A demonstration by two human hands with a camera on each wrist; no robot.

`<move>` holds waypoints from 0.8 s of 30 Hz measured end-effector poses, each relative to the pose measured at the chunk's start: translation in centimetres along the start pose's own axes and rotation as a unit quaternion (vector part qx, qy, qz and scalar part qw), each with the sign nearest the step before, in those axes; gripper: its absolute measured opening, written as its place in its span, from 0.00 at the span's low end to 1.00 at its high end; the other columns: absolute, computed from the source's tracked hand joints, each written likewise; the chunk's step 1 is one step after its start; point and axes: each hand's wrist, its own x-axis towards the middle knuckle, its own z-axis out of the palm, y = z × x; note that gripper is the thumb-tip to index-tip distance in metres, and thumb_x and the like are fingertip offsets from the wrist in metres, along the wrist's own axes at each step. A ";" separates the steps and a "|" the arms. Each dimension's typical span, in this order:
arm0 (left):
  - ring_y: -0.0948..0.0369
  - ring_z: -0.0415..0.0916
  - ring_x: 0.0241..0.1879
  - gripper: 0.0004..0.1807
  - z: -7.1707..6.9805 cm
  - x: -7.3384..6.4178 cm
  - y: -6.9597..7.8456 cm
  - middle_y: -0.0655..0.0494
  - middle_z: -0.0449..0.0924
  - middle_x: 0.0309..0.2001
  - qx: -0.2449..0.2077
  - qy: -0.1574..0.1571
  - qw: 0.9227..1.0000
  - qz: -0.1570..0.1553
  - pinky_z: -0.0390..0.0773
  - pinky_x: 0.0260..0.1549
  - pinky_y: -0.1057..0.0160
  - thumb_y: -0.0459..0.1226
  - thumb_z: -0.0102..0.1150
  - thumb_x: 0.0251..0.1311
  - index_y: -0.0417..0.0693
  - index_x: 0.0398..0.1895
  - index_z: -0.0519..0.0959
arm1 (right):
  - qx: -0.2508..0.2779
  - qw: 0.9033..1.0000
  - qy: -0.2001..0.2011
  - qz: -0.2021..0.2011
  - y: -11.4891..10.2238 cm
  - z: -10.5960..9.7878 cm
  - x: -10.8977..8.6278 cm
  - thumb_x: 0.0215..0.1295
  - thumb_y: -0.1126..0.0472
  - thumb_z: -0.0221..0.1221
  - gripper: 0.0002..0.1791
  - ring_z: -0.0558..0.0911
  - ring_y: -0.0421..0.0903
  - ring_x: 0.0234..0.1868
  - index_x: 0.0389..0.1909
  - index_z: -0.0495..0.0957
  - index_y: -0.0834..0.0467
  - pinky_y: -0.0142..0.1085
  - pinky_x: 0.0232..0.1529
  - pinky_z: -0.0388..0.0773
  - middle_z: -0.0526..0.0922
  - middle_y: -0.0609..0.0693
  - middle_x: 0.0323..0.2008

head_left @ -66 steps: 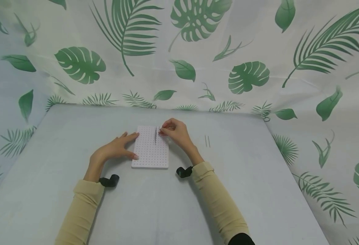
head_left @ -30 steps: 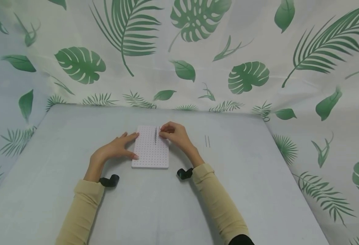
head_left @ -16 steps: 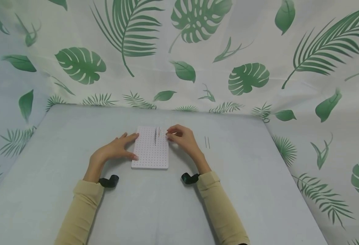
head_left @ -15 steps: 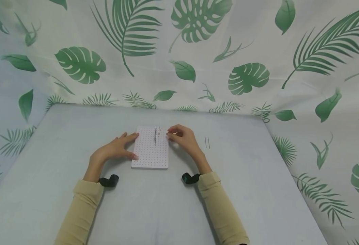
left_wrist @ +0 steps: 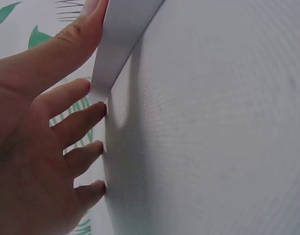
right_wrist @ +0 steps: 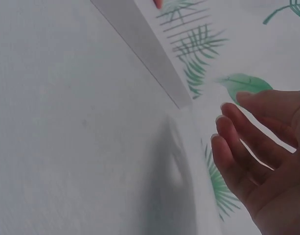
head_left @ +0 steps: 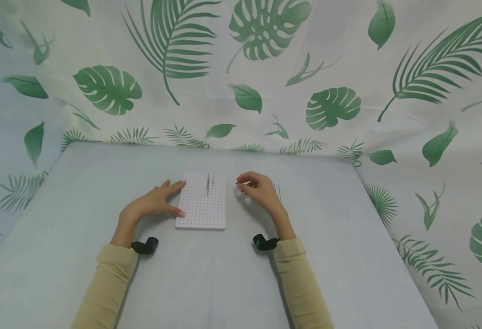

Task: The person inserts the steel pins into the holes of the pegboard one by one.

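Note:
A white board with a grid of small holes (head_left: 201, 210) lies on the table in the head view. Several thin dark metal pins (head_left: 208, 185) stand in a row in its upper right part, and their shafts (right_wrist: 184, 22) show past the board's edge in the right wrist view. My left hand (head_left: 152, 201) rests spread at the board's left edge, thumb and forefinger touching it, other fingertips on the table. Off the board's right side, my right hand (head_left: 261, 189) hovers over the table with loosely bent fingers and nothing between them.
Two more thin pins (head_left: 280, 193) lie on the table to the right, partly hidden behind my right hand. A white table (head_left: 208, 278) extends all round the board. Behind it hangs a leaf-printed curtain (head_left: 286, 105). Black wrist cameras (head_left: 265, 242) sit at both cuffs.
My right hand has let go of a pin, now standing in the board beside the row, and moved right, off the board. My left hand has stayed in place.

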 end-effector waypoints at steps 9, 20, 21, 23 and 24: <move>0.34 0.33 0.81 0.56 -0.2 -0.3 0.3 0.38 0.46 0.82 0.004 0.000 1.000 0.015 0.36 0.75 0.28 0.50 0.76 0.55 0.45 0.82 0.54 | -0.040 0.999 -0.007 0.036 1.2 -1.7 -0.3 0.69 0.61 0.66 0.07 0.86 0.50 0.45 0.45 0.86 0.55 0.41 0.46 0.82 0.88 0.52 0.47; 0.35 0.32 0.81 0.56 -0.1 -0.3 0.2 0.40 0.46 0.82 0.007 0.002 1.000 0.014 0.34 0.76 0.29 0.50 0.75 0.56 0.45 0.82 0.54 | -0.056 0.997 -0.024 0.050 1.5 -3.4 -0.5 0.69 0.61 0.64 0.09 0.85 0.55 0.52 0.47 0.86 0.57 0.50 0.53 0.83 0.87 0.55 0.51; 0.35 0.32 0.81 0.56 -0.1 -0.3 0.2 0.41 0.46 0.83 0.007 0.002 1.000 0.012 0.34 0.76 0.29 0.50 0.75 0.56 0.45 0.82 0.54 | -0.059 0.997 -0.026 0.052 1.6 -3.6 -0.6 0.69 0.61 0.64 0.09 0.85 0.55 0.52 0.47 0.86 0.57 0.50 0.54 0.83 0.87 0.55 0.51; 0.35 0.32 0.81 0.56 -0.1 -0.3 0.3 0.41 0.46 0.83 0.007 0.002 1.000 0.010 0.34 0.76 0.29 0.50 0.75 0.56 0.45 0.82 0.54 | -0.064 0.996 -0.030 0.057 1.8 -4.0 -0.7 0.69 0.61 0.64 0.09 0.84 0.55 0.54 0.48 0.86 0.57 0.50 0.55 0.82 0.87 0.55 0.52; 0.35 0.32 0.81 0.56 0.0 -0.2 0.3 0.41 0.46 0.83 0.007 0.002 1.000 0.010 0.34 0.76 0.29 0.50 0.75 0.56 0.45 0.82 0.54 | -0.067 0.995 -0.032 0.061 1.9 -4.2 -0.7 0.69 0.61 0.64 0.10 0.84 0.55 0.54 0.48 0.85 0.57 0.51 0.55 0.82 0.87 0.54 0.52</move>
